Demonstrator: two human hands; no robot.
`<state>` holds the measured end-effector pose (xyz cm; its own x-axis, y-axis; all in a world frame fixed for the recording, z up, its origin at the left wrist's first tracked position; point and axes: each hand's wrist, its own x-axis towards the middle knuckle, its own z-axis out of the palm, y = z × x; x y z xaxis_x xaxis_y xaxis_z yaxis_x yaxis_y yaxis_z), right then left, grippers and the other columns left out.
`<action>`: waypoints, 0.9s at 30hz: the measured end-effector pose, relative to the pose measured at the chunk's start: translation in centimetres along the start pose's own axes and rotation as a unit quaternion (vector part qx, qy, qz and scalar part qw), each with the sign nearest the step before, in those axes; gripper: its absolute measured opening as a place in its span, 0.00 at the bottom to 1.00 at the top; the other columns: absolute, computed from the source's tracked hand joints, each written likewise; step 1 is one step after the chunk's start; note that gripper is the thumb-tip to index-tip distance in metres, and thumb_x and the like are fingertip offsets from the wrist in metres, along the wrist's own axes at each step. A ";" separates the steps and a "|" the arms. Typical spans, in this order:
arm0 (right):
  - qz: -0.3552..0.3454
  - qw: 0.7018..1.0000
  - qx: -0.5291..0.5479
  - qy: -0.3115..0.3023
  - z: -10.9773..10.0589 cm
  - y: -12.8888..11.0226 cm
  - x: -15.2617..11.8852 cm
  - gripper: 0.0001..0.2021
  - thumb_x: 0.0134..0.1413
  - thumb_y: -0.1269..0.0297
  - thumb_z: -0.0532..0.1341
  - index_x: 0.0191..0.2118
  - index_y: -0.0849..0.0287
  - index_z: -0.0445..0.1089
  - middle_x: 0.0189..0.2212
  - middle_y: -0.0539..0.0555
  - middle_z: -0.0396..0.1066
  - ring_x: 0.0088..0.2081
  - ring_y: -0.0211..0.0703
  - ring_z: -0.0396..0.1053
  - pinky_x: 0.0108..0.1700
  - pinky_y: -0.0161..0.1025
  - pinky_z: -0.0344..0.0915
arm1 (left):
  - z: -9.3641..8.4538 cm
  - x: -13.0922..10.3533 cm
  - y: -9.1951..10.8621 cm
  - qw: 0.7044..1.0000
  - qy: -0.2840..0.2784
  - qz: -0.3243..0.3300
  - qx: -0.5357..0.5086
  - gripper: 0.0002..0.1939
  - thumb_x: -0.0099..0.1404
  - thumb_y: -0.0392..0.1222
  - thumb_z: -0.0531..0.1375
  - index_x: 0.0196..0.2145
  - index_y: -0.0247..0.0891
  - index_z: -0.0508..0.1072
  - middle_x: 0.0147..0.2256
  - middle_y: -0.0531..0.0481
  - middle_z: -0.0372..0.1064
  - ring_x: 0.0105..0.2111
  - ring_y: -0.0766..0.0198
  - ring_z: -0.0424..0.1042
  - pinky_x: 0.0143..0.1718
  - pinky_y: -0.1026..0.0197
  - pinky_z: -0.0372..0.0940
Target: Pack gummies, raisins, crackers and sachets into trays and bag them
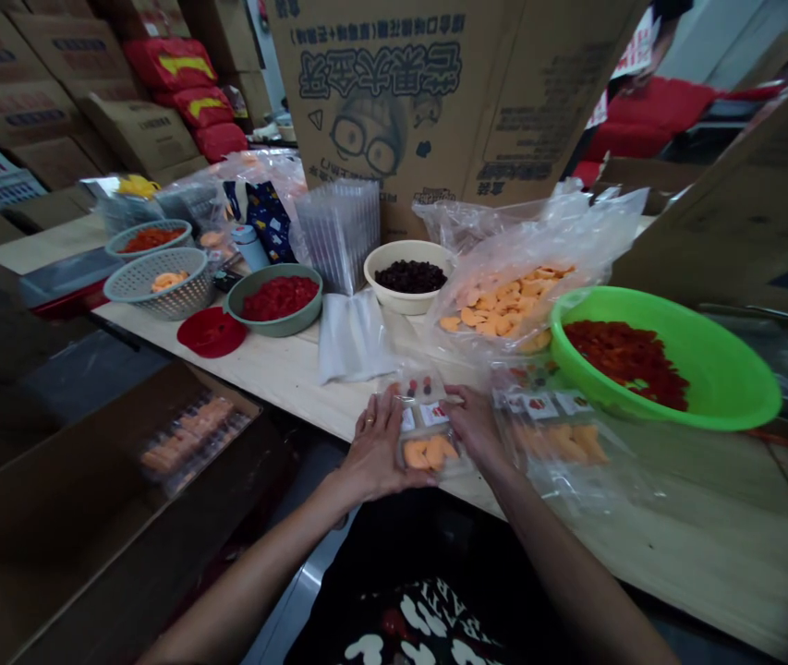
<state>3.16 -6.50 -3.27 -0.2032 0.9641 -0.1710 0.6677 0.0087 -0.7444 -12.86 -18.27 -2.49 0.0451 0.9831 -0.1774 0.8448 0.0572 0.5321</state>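
Observation:
At the table's front edge lies a clear plastic tray (pixel 430 451) with orange pieces in its near part, white printed labels across the middle and small red and dark pieces at its far end. My left hand (pixel 376 448) grips its left side, fingers along the edge and thumb at the near corner. On the opposite side my right hand (pixel 473 423) holds the edge, its fingers partly hidden. Just right of that hand are more filled clear packs (pixel 560 441) with similar labels and orange pieces.
A green basin (pixel 733 374) of red-orange pieces stands right, beside a clear bag of orange pieces (pixel 504 309). Behind are a cream bowl (pixel 372 268) of dark pieces and stacked clear trays (pixel 342 231). Left are a grey-green bowl (pixel 275 323) and an open carton (pixel 89 517) holding packs.

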 end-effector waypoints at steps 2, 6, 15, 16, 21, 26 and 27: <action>-0.064 0.984 -0.166 0.020 -0.1 -0.8 -0.5 0.19 0.58 0.67 0.57 0.54 0.64 0.72 0.44 0.65 0.74 0.47 0.56 0.71 0.49 0.47 0.64 | 0.4 -0.2 -0.1 1.000 0.024 -0.002 -0.011 0.72 0.48 0.76 0.63 0.72 0.32 0.30 0.72 0.32 0.20 0.71 0.38 0.24 0.69 0.36 0.40; -0.242 0.905 -0.346 -0.057 0.2 -2.1 -0.9 0.31 0.57 0.73 0.57 0.67 0.59 0.60 0.68 0.68 0.53 0.67 0.65 0.50 0.62 0.58 0.51 | 1.7 -0.8 0.0 0.999 0.045 -0.021 -0.020 0.69 0.52 0.74 0.62 0.71 0.26 0.33 0.71 0.24 0.20 0.71 0.38 0.29 0.68 0.38 0.44; -0.296 0.817 -0.485 -0.097 1.1 -4.7 -2.8 0.20 0.64 0.74 0.51 0.58 0.72 0.67 0.52 0.75 0.69 0.54 0.65 0.68 0.55 0.58 0.59 | 2.7 -2.0 -0.5 0.998 0.061 0.004 -0.023 0.67 0.52 0.67 0.67 0.71 0.27 0.35 0.70 0.22 0.37 0.71 0.38 0.33 0.69 0.35 0.40; -0.301 0.814 -0.489 -0.088 1.2 -5.0 -2.4 0.19 0.64 0.73 0.52 0.57 0.70 0.67 0.51 0.74 0.70 0.52 0.64 0.69 0.53 0.57 0.61 | 2.6 -1.8 -0.5 0.997 0.064 0.005 -0.038 0.69 0.50 0.67 0.69 0.71 0.27 0.35 0.70 0.22 0.36 0.71 0.38 0.34 0.69 0.35 0.42; -0.319 0.810 -0.486 -0.078 1.6 -6.1 1.0 0.14 0.66 0.72 0.51 0.52 0.68 0.67 0.43 0.70 0.73 0.45 0.57 0.72 0.47 0.48 0.65 | 2.1 -0.2 0.1 0.990 0.104 -0.005 -0.091 0.59 0.48 0.60 0.73 0.68 0.33 0.50 0.71 0.24 0.33 0.71 0.36 0.39 0.66 0.34 0.49; -0.368 0.791 -0.475 -0.113 1.2 -5.5 1.7 0.14 0.68 0.72 0.49 0.53 0.67 0.66 0.45 0.67 0.72 0.48 0.54 0.71 0.49 0.46 0.64 | 3.0 1.9 -0.1 0.968 0.202 0.007 -0.151 0.53 0.51 0.47 0.73 0.67 0.37 0.48 0.68 0.29 0.46 0.69 0.41 0.49 0.66 0.37 0.53; -0.383 0.785 -0.472 -0.124 1.1 -5.2 1.2 0.13 0.68 0.72 0.50 0.52 0.66 0.67 0.44 0.66 0.73 0.47 0.53 0.71 0.49 0.45 0.65 | 3.2 2.2 -0.4 0.961 0.225 0.015 -0.161 0.53 0.52 0.44 0.72 0.67 0.37 0.46 0.67 0.30 0.48 0.68 0.42 0.51 0.65 0.39 0.54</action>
<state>-1.31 -5.68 -0.33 -0.8584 0.5003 -0.1136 0.4913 0.8654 0.0988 -11.35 -16.66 -5.74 -0.2285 0.9569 0.1793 0.6340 0.0065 0.7733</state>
